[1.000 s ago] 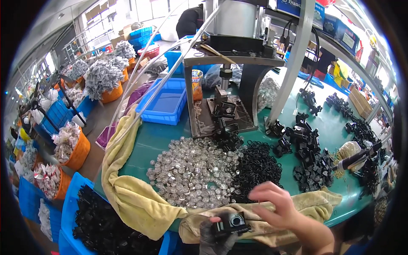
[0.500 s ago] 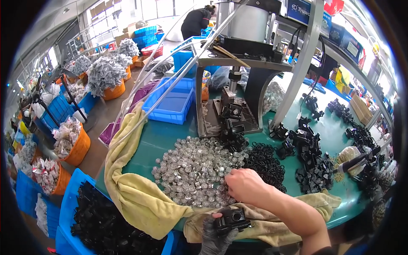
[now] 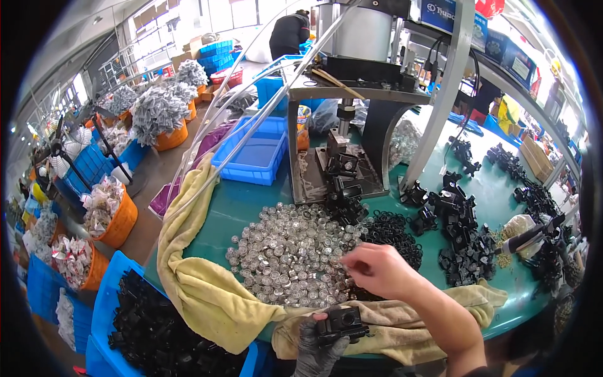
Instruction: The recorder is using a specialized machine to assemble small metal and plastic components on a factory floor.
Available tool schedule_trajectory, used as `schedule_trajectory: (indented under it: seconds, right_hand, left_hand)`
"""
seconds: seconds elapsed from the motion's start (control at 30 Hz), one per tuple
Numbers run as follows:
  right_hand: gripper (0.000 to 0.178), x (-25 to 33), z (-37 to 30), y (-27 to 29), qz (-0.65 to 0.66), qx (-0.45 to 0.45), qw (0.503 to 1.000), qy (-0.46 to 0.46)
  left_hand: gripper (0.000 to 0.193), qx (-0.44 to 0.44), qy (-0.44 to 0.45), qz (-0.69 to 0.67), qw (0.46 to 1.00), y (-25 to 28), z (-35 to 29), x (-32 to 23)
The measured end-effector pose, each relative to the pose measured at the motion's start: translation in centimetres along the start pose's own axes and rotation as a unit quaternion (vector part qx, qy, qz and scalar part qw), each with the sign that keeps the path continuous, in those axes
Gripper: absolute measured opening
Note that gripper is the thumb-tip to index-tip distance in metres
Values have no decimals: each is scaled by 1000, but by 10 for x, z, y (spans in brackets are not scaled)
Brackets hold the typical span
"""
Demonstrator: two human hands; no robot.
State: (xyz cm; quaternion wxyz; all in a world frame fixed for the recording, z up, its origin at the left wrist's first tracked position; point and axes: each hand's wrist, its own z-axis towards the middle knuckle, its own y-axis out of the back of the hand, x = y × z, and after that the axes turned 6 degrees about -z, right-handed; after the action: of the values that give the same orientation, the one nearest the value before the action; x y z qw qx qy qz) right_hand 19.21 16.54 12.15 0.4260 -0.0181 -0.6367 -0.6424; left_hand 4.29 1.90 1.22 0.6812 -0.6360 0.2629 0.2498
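Observation:
My left hand (image 3: 314,353), in a grey glove with a bare fingertip showing, grips a black plastic housing (image 3: 345,323) with a round opening on top, just over the table's near edge. My bare right hand (image 3: 380,270) hovers by the right side of a heap of small clear round caps (image 3: 286,254). Its fingers are pinched together; what lies between them, if anything, is hidden. Beyond that hand is a pile of black rings (image 3: 397,237).
A press (image 3: 370,53) stands on the green table (image 3: 220,217), a black part under its ram. Black parts (image 3: 457,217) lie to the right. Towels (image 3: 210,301) line the near edge. A blue tray (image 3: 251,169) sits left; a blue bin (image 3: 103,308) of black parts stands lower left.
My right hand has drawn back a little to the right from the cap heap, lifting off it. The left hand keeps the housing in about the same place.

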Motion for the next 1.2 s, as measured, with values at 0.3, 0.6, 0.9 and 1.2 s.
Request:
schedule_trajectory:
  seconds: [0.3,0.6,0.9,1.2]
  right_hand:
    - [36,28,-65,-5,-140,-65,945,288]
    - [29,25,-67,-12,-48,-80,964,248]
    - [28,35,-70,-17,-42,-95,980,173]
    - [27,45,-70,-18,-137,-97,970,173]
  left_hand:
    - [59,-24,46,71,996,-5,5,-15]
    - [67,-13,6,120,993,-6,1,-10]
    - [57,-36,3,50,998,-20,4,-16]
    - [66,-62,78,-106,989,-19,3,-12]
